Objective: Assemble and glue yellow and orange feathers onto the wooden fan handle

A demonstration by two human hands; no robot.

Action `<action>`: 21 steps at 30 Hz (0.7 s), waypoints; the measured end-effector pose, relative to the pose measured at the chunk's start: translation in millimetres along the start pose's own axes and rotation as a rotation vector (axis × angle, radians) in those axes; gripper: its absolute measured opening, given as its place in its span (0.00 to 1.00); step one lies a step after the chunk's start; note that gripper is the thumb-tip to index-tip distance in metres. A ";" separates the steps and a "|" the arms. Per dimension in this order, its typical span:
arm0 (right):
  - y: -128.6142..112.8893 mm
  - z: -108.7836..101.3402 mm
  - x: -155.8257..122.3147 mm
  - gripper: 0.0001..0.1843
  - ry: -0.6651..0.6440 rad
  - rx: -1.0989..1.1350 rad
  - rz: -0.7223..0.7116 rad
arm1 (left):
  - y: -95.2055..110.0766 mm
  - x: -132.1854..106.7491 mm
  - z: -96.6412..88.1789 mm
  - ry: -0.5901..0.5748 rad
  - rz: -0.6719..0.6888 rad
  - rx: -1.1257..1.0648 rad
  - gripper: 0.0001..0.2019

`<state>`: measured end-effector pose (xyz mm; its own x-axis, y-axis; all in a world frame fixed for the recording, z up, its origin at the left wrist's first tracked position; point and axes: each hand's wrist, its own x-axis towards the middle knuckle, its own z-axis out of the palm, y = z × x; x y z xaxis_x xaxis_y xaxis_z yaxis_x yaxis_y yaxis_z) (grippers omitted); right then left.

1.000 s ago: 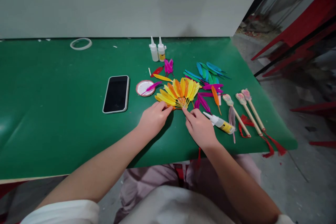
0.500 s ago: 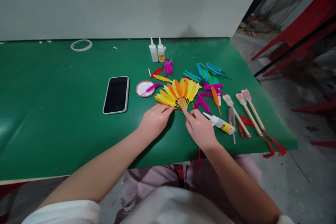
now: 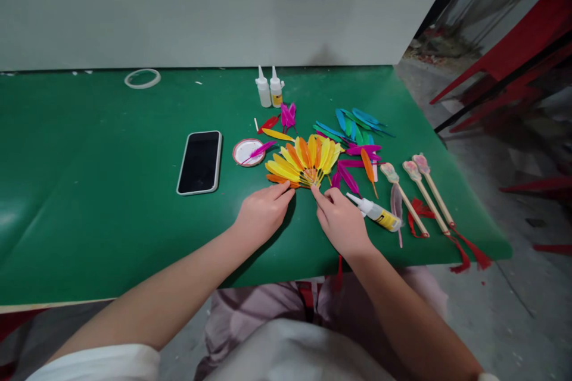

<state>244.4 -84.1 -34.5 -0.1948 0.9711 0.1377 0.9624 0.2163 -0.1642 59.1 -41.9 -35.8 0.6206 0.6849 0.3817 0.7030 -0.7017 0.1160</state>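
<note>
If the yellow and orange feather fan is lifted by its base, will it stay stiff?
Probably very light: the feather fan is only thin feathers. The tips would likely bend. It may come apart, since they meet only at the narrow base by the right hand.

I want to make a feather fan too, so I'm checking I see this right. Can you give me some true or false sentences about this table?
1. The left hand and right hand both touch the foot of the yellow-orange feather fan. True.
2. The smartphone lies right of the fan. False: the smartphone lies left of it.
3. Two glue bottles stand upright at the back. True.
4. The right hand grips a glue bottle. False: the lying glue bottle rests loose on the green table beside it.
5. A pile of blue and green feathers lies right of the fan. True.
</note>
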 end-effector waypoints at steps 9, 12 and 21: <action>-1.5 2.3 -1.1 0.22 -0.006 -0.056 0.000 | -4.6 -0.2 -0.1 0.047 -0.075 0.087 0.11; -1.4 2.4 -1.0 0.22 -0.003 -0.052 -0.003 | -3.9 -0.6 -2.3 0.046 -0.141 0.025 0.11; -0.5 1.6 -0.4 0.23 -0.031 -0.022 0.014 | -33.9 24.5 -7.8 0.282 -0.940 -0.980 0.16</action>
<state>243.7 -84.4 -36.1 -0.1869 0.9768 0.1047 0.9689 0.2009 -0.1444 47.8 -2.9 -23.3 -0.1178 0.9922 -0.0411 0.2126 0.0656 0.9749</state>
